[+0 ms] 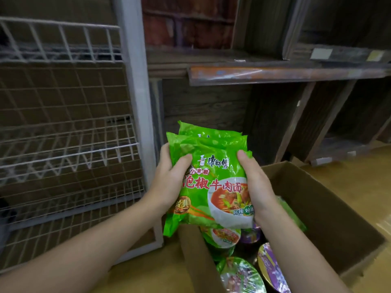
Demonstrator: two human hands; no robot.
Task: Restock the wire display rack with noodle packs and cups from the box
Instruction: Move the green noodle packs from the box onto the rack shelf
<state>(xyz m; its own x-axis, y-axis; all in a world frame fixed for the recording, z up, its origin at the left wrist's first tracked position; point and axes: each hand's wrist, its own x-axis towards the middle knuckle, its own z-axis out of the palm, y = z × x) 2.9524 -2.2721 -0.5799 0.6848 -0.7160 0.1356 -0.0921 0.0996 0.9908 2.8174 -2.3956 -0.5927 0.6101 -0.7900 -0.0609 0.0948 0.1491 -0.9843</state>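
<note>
A small stack of green noodle packs (211,170) is held upright above the open cardboard box (330,216). My left hand (169,178) grips the stack's left edge and my right hand (256,182) grips its right edge. The box below holds green noodle cups (239,275), purple cups (273,267) and more green packs. The white wire display rack (69,132) stands to the left of the hands, and its visible shelves hold nothing.
A white upright post (137,92) forms the rack's right side. Dark wooden shelving (275,72) fills the back and right. The box sits on a tan floor (359,178).
</note>
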